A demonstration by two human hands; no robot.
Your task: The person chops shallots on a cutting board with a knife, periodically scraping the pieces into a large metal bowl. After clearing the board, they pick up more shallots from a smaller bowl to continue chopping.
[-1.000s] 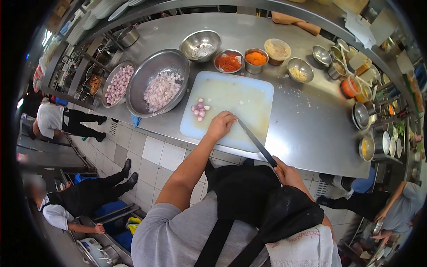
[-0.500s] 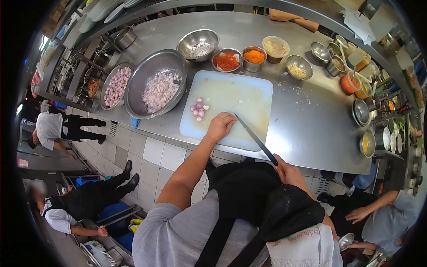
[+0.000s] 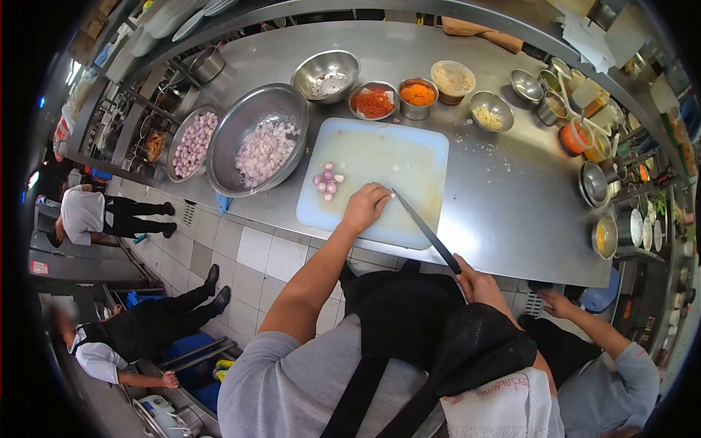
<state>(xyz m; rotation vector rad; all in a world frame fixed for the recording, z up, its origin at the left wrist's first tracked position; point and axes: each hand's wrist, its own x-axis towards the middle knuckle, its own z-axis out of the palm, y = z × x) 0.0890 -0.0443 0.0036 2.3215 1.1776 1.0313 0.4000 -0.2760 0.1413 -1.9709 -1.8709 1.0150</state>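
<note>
The knife (image 3: 423, 228) slants over the near right part of the cutting board (image 3: 380, 153), its tip beside the fingers of the left hand and its handle beyond the board's near edge. The right hand (image 3: 475, 281) is closed around that handle. The left hand (image 3: 367, 206) is low over the board's near half, fingers bent and bunched together, tips pointing down; whether they pinch anything is hidden. A small cluster of peeled shallots (image 3: 328, 180) lies on the board's left side. Just left of the board, a large metal bowl (image 3: 225, 150) contains sliced shallots (image 3: 264, 152), and left of that a smaller bowl holds whole peeled shallots (image 3: 193, 146). Along the board's far side stand a metal bowl (image 3: 307, 77) with some pale bits, a bowl of red shreds (image 3: 373, 103), a metal container of orange food (image 3: 417, 94) and a round tub (image 3: 453, 80). Beyond the board's far right corner sits a bowl of yellowish pieces (image 3: 489, 117), with crumbs scattered near it on the metal table (image 3: 511, 212). Well left of the board are two people, and another person is to its near right, past the table's edge.
</note>
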